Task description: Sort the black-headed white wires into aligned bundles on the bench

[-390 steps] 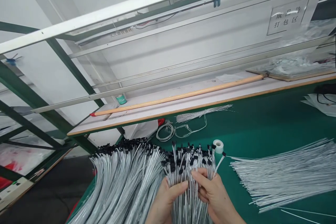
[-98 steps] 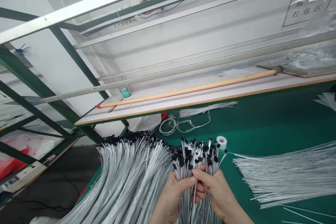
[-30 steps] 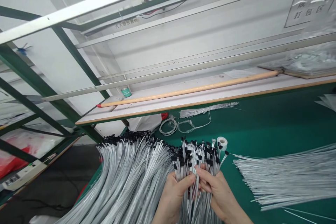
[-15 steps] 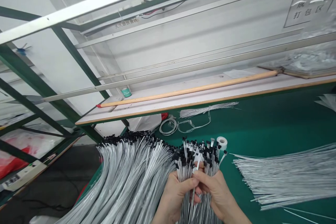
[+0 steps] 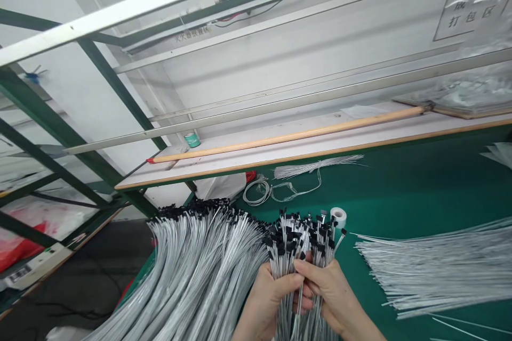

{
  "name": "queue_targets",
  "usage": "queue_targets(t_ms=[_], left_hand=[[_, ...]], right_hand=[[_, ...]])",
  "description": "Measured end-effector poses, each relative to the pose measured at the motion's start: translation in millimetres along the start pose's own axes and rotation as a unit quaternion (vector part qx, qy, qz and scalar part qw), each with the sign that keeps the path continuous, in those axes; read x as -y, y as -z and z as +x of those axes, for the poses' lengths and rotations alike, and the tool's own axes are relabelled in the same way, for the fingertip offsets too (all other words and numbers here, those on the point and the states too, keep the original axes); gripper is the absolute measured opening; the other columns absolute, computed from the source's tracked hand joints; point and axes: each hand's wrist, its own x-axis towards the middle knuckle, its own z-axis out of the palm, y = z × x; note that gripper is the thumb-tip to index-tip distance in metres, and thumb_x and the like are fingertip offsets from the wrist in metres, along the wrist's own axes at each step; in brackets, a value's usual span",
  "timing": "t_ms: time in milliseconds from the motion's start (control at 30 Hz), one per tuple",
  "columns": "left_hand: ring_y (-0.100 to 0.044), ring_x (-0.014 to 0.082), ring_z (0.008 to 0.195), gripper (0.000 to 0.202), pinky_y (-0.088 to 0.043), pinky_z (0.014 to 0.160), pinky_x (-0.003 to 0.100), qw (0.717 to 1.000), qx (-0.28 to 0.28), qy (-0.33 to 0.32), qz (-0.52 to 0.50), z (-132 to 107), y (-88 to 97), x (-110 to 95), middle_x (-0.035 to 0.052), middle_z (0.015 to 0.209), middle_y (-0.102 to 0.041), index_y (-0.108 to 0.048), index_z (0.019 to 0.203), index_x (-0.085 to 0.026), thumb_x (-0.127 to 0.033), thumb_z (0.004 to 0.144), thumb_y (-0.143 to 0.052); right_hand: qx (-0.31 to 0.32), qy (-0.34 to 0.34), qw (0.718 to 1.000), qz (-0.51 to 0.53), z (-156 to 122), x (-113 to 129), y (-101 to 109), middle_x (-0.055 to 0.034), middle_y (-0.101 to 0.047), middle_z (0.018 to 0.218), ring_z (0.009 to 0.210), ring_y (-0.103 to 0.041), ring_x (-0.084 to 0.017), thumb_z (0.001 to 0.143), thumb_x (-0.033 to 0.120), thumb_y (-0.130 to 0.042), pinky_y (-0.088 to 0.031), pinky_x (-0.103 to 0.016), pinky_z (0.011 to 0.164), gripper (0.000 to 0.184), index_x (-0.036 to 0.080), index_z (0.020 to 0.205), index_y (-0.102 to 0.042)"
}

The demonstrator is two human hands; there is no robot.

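Newly shifted since half a second ago, a black tip (image 5: 303, 256) now shows just above the right thumb, in place of pale strand. It tops the gray bundle (image 5: 283, 265), upright between left hand (image 5: 269, 292) and right hand (image 5: 330, 283), fingers curled snugly round it. Loosening either grip could let strands slip or tangle with the bigger pile (image 5: 208, 248) alongside; the tape roll (image 5: 338, 218) sits just behind
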Motion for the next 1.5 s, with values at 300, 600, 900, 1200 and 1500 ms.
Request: queue_targets(t_ms=[300,600,900,1200,1500], left_hand=[[-0.059,0.0163,0.053,0.034,-0.040,0.045,0.022,1.000,-0.008,-0.001,-0.003,-1,1.5,0,0.0099,0.061,-0.066,-0.070,0.080,-0.009,-0.036,0.059,-0.073],[-0.050,0.0099,0.037,0.024,-0.034,0.038,0.021,0.999,-0.050,-0.009,0.007,6,6.2,2,0.0020,0.047,-0.058,-0.063,0.059,-0.010,-0.029,0.053,-0.077],[-0.050,0.0093,0.038,0.033,-0.032,0.037,0.019,1.000,-0.016,-0.014,0.013,6,3.8,6,0.0041,0.052,-0.060,-0.068,0.071,-0.008,-0.035,0.053,-0.076],[-0.052,0.0107,0.041,0.037,-0.035,0.040,0.020,1.000,-0.025,-0.012,0.009,4,2.7,5,0.0056,0.054,-0.062,-0.069,0.084,-0.008,-0.037,0.062,-0.071],[-0.051,0.0104,0.049,0.028,-0.041,0.047,0.021,0.991,-0.124,-0.034,0.022,-2,4.1,3,0.0013,0.054,-0.058,-0.065,0.062,-0.012,-0.040,0.063,-0.070]], right_hand=[[-0.043,0.007,0.999,-0.020,2,-1,11,0.0064,-0.038,0.033,0.031,-0.038,-0.009,0.055,0.041,-0.077,-0.038,-0.025,0.035,0.043,0.020,0.041,-0.042],[-0.021,0.067,0.997,0.012,-2,0,6,0.0076,-0.035,0.035,0.034,-0.037,-0.008,0.060,0.044,-0.074,-0.038,-0.025,0.040,0.034,0.018,0.053,-0.052],[-0.009,0.025,0.999,0.044,-2,2,-6,0.0084,-0.032,0.032,0.030,-0.038,-0.011,0.054,0.038,-0.077,-0.041,-0.029,0.030,0.035,0.018,0.047,-0.049],[0.016,0.002,0.999,0.045,1,-2,2,0.0082,-0.025,0.032,0.033,-0.041,-0.013,0.057,0.040,-0.074,-0.042,-0.031,0.037,0.048,0.021,0.036,-0.036],[-0.017,0.091,0.996,-0.003,7,-6,29,0.0015,-0.047,0.044,0.042,-0.045,-0.014,0.069,0.043,-0.066,-0.038,-0.029,0.041,0.032,0.022,0.050,-0.051]])
